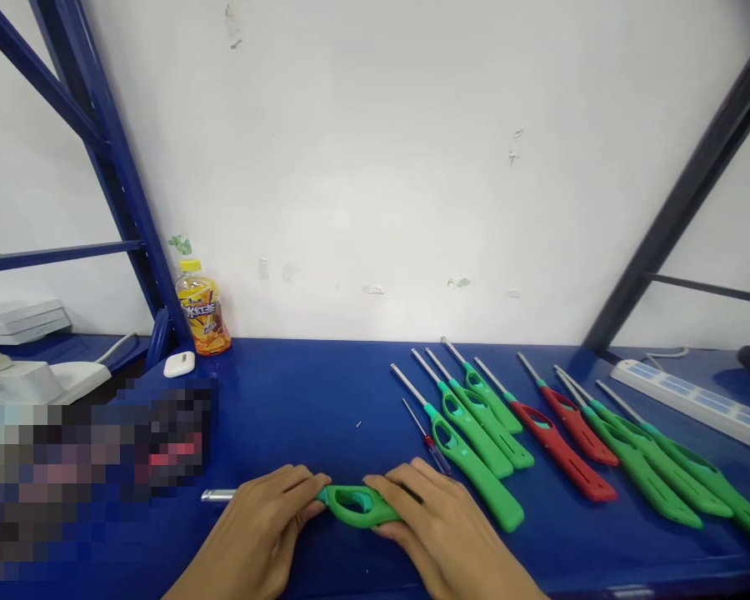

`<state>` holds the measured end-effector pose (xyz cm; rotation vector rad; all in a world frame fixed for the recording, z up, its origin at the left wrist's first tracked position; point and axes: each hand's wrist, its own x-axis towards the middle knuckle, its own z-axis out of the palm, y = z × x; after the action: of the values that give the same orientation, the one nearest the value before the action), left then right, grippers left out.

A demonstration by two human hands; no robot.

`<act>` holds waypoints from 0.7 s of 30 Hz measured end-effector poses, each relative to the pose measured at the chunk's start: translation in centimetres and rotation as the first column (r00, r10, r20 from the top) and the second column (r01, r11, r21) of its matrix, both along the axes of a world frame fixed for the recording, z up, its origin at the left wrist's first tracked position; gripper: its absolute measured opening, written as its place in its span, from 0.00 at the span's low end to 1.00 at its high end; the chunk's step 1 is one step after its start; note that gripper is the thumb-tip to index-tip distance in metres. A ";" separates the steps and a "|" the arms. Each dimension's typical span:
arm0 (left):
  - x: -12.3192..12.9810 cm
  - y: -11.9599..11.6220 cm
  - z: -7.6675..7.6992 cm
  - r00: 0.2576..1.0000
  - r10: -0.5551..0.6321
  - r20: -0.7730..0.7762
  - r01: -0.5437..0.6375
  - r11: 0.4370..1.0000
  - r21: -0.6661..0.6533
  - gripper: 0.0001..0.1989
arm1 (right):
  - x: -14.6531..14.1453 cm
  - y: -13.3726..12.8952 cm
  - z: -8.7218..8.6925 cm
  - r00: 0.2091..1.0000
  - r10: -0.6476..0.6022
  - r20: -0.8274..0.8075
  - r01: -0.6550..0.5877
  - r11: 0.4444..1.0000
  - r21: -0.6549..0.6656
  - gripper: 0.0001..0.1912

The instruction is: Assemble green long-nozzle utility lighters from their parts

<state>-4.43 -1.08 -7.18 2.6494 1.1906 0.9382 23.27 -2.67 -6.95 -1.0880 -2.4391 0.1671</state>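
A green long-necked gas lighter (357,507) lies level between my two hands at the front of the blue table. My left hand (266,521) is closed around its metal neck, whose tip sticks out to the left. The green handle is gripped by my right hand (428,521), which covers much of its right end. The trigger loop shows between the hands. Just beyond my right hand lies a small screwdriver (434,446) with a dark handle. To its right, another green lighter (475,483) rests on the table.
More green lighters and two red ones, the nearer red lighter (562,450) among them, lie slantwise on the right. A white power strip (700,404) sits behind them. A drink bottle (202,312) and a white earbud case (179,364) stand back left. A tiny screw-like piece (358,424) lies mid-table.
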 end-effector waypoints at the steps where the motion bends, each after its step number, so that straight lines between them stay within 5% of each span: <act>1: 0.0 0.1 0.0 1.000 -0.002 0.001 0.002 1.000 0.031 0.15 | 0.0 -0.1 0.2 1.000 -0.004 -0.011 0.004 1.000 -0.021 0.23; 7: -0.3 0.6 -0.5 0.995 0.096 0.010 -0.095 0.948 0.304 0.13 | 0.7 0.1 0.8 0.962 -0.147 -0.231 0.117 0.984 -0.136 0.25; 10: -0.7 0.7 -0.5 0.987 0.158 0.030 -0.157 0.902 0.402 0.15 | 1.1 0.3 0.6 0.933 -0.100 -0.345 0.071 0.993 -0.097 0.19; 17: -1.4 -0.2 -0.5 0.989 0.147 -0.008 -0.135 0.928 0.346 0.16 | 1.0 -0.5 0.9 0.945 -0.012 -0.327 0.039 0.996 0.075 0.14; 21: -1.6 -0.8 -1.2 0.980 0.187 -0.066 -0.156 0.932 0.328 0.19 | 0.7 -0.8 1.7 0.958 -0.060 -0.280 0.040 0.996 -0.075 0.11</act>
<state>-6.02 -1.88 -8.41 2.9070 1.4213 1.1326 23.93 -3.44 -5.23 -1.0737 -2.1631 0.3667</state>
